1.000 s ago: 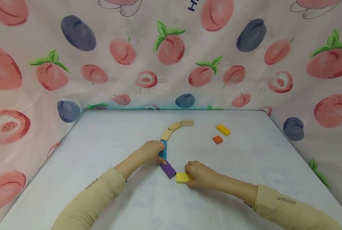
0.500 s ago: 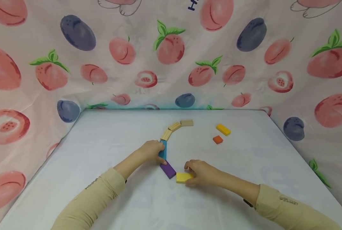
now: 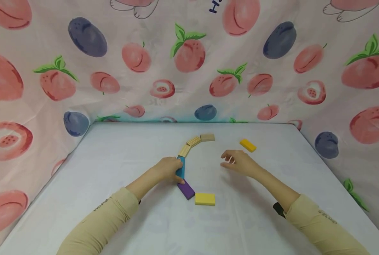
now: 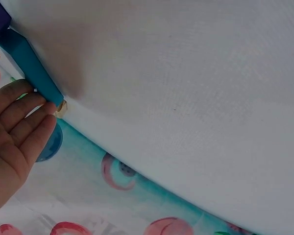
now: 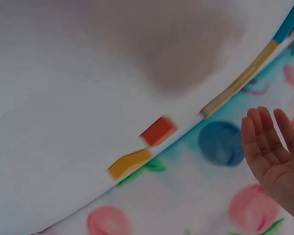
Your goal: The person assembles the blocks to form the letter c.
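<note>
My left hand (image 3: 167,168) rests along the blue block (image 3: 182,169), its fingers near the far end and its thumb by the corner of the purple block (image 3: 186,189). In the left wrist view these fingers lie fairly straight against the blue block (image 4: 32,66). A yellow block (image 3: 205,199) follows the purple one, with no hand on it. Above the table, right of the curve, my right hand (image 3: 242,163) holds nothing, its fingers loosely bent. It hides the orange-red block in the head view; the right wrist view shows that orange-red block (image 5: 159,131).
Three plain wooden blocks (image 3: 194,142) continue the curved row beyond the blue one. Farther back on the right lies an orange-yellow block (image 3: 248,145). Fruit-printed cloth (image 3: 189,88) rises behind and beside the white table (image 3: 128,141).
My right hand has let go of the near yellow block and moved away toward the back right, over the orange-red block. The left hand has stayed at the blue block.
</note>
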The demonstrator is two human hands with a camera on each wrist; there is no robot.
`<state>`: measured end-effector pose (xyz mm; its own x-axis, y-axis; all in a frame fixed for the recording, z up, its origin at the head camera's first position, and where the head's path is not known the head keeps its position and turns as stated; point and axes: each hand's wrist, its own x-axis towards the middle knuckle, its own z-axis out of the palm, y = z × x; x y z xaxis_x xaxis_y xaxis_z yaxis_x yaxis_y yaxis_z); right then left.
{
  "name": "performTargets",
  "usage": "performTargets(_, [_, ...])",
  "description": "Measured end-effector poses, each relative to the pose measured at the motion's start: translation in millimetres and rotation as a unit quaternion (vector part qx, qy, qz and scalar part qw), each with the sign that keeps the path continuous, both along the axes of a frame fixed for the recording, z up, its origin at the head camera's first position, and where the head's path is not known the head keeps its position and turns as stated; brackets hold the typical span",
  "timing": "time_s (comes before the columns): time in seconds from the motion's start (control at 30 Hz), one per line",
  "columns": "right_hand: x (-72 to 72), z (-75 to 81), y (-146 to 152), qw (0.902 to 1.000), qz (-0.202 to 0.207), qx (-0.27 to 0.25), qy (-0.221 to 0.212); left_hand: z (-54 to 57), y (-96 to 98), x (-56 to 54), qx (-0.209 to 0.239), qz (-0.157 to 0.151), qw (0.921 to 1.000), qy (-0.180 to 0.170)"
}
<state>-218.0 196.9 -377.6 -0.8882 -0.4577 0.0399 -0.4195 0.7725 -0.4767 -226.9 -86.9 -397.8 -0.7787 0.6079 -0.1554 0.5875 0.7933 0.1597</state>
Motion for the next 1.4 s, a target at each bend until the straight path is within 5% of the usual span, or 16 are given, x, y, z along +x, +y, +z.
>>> performTargets(0.17, [-23.5,-0.6,25,0.9968,-0.055,-0.031,0.05,1.7,0.7,0.3,-0.003,0.006,1.0,-0.001])
performTargets(0.7, [-65.2,-17.7,69,0.9815,-0.176,-0.006,0.075,-2.3,1.7,2.5,-0.006,0.001,1.0,0.008])
performTargets(1.4, [-92.0,-34.1,84,0.9683,-0.231,0.072,-0.062,-1.1,0.3,0.1,0.005,0.004,1.0,0.002])
